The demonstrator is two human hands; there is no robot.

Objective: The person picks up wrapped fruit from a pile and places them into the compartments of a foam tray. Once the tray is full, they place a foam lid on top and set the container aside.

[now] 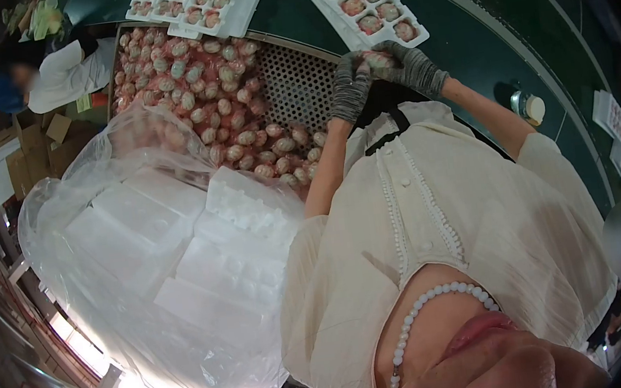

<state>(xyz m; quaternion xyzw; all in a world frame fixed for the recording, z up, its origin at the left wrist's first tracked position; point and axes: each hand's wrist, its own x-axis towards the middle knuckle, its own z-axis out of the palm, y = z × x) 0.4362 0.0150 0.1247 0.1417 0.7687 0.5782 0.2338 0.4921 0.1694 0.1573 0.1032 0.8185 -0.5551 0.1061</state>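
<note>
Two gloved hands meet over one wrapped fruit [378,58], pinkish in a foam net; we cannot tell its kind. Our left hand [350,86] and right hand [409,68], both in grey knit gloves, close their grip around it from either side, just above the edge of a perforated metal bin [297,80]. That bin holds a large heap of similar netted fruits [197,76], piled mostly toward its far side, with the bare holed floor showing near our hands.

Beyond our hands, on the dark green worktop [476,29], lies a white foam tray [361,0] with one fruit in each filled pocket. A second tray [189,1] of the same kind sits at the top edge, cut off by the frame. Beside the bin, a clear plastic bag [101,241] holds stacked empty foam trays [201,245].

A small round container [529,106] stands on the worktop near our right forearm; its contents are unclear. White cards [612,117] at the far right carry print too small to read. Another person's pale sleeve [67,72] shows at the upper left.
</note>
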